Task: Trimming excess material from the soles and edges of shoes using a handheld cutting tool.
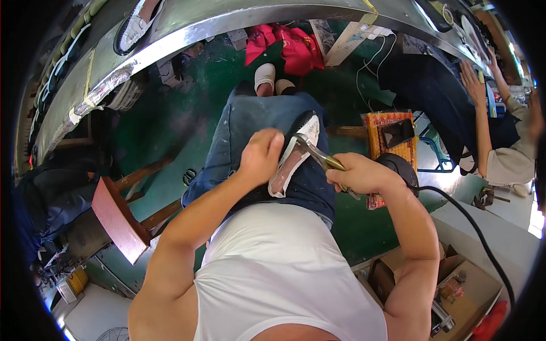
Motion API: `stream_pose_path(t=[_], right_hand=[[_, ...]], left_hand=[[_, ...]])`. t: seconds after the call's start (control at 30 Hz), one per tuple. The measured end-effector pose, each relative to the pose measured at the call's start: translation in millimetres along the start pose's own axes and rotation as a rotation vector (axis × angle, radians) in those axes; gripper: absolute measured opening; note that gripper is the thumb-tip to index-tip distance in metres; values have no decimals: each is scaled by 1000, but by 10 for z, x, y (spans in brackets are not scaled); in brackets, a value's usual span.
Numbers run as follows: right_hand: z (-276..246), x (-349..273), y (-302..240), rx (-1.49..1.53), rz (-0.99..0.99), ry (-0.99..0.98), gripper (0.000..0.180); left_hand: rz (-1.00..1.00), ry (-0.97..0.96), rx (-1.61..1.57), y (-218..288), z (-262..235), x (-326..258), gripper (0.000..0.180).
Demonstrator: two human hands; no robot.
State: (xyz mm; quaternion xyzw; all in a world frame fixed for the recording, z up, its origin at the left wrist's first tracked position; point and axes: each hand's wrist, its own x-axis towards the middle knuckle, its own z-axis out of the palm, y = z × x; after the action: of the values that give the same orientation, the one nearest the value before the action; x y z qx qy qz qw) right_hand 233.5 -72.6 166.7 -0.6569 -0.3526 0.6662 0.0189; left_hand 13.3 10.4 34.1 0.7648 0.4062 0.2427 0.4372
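On my jeans-covered lap lies a shoe (284, 171) with its sole side up, white edges folded around a brownish bottom and a black toe pointing away. My left hand (263, 153) is closed at its left side, gripping the edge; the thumb and fingertips are partly hidden. In my right hand (361, 171) is a pair of lasting pincers (319, 156), the fist wrapped around the brass-coloured handles. The metal head of the pincers touches the white edge near the middle of the shoe. Whether the jaws grip the material is too small to tell.
A metal-edged workbench (187, 41) curves across the far side, with another shoe (135, 29) on it. Red cloth (291, 50) lies beneath. A phone (398, 132) rests on a beaded seat at right, near a co-worker's arm (483, 133). A black cable (476, 227) and cardboard box (466, 298) are lower right.
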Motion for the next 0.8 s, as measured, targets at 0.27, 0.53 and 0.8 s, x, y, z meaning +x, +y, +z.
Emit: stream_pose_path(t=[0.27,0.53,0.8], right_hand=[[590,577,358,-163,-267,328,27],[993,934,721,552,-262,168,27],[236,616,1011,772,-205,-359,41]], left_hand=[[-519,-295,-1176,-330,178,-16,56],[-591,-254,-1058,-183,216,182,60],[-617,-177,-855,-129,334,184,50]])
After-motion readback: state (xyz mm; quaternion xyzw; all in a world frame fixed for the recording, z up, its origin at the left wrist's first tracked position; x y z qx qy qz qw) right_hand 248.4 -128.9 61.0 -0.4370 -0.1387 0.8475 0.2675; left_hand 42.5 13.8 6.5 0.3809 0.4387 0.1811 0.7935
